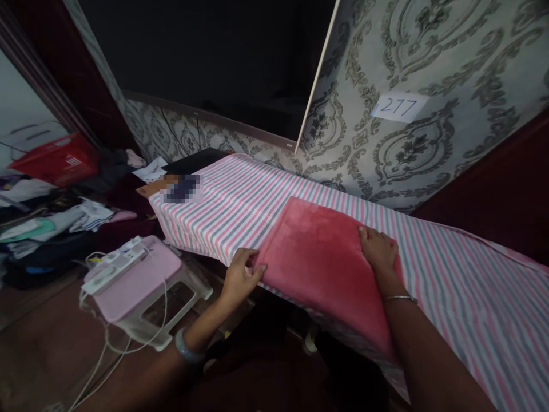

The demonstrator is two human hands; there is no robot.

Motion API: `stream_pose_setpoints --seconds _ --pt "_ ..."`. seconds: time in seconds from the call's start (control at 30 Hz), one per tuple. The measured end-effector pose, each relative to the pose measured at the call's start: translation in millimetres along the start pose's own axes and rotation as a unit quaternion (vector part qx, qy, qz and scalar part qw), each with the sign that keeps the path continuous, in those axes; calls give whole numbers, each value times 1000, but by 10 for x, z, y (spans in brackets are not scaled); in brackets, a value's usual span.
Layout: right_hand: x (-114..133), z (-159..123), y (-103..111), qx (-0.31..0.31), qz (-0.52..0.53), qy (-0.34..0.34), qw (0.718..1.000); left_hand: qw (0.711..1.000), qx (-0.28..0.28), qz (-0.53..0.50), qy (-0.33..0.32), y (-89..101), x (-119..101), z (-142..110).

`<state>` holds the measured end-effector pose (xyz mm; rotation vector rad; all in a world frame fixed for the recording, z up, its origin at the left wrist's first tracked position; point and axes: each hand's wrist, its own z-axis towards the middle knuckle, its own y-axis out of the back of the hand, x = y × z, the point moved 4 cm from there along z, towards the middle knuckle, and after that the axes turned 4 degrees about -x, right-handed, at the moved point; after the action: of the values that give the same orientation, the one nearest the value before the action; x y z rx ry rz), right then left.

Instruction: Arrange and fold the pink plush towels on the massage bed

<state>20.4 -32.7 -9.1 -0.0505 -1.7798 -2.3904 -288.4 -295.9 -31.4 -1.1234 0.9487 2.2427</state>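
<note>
A red plush cloth (319,260), apparently folded, lies on a pink, white and grey striped cover (240,194); its near part hangs over the front edge. At its left edge my left hand (241,277) has thumb and fingers curled around the near left corner, pinching it. My right hand (380,249) rests palm down on the right side of the red cloth, its fingers extended toward the far edge. What lies under that palm is hidden.
A pink stool (158,257) carries a white power strip (114,269) with trailing cords at left. Clothes (72,220) and a red bag (60,160) are piled behind it. A large dark screen (206,57) stands along the wall; a paper (398,107) marked 277 hangs there.
</note>
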Motion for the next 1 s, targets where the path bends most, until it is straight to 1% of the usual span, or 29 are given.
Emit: stream_pose_setpoints --seconds 0.13,0.2,0.33,0.43,0.53,0.67,0.77,0.9,1.0 --pt "1 -1 5 -8 -3 -1 1000 1000 7 -16 20 -58 11 -16" --pt "8 -2 10 -6 -5 0 1000 1000 4 -23 19 -58 -17 -2" --pt "10 -1 17 -11 -8 3 1000 1000 -16 2 -20 -62 -96 6" --pt "4 -3 17 -20 -10 13 1000 998 -32 28 -40 -81 -118 -55" --pt "3 -8 27 -25 -11 22 999 996 -25 50 -64 -96 -144 -145" --pt "2 -13 37 0 -20 15 1000 993 -5 79 -85 -101 -189 -225" --pt "4 -14 43 11 -20 14 1000 995 9 71 -71 -125 -180 -249" --pt "4 -13 39 4 -21 14 1000 1000 -15 -3 -24 -114 -126 -237" --pt "5 -7 27 0 -27 12 1000 999 -19 -30 -4 -94 -120 -178"
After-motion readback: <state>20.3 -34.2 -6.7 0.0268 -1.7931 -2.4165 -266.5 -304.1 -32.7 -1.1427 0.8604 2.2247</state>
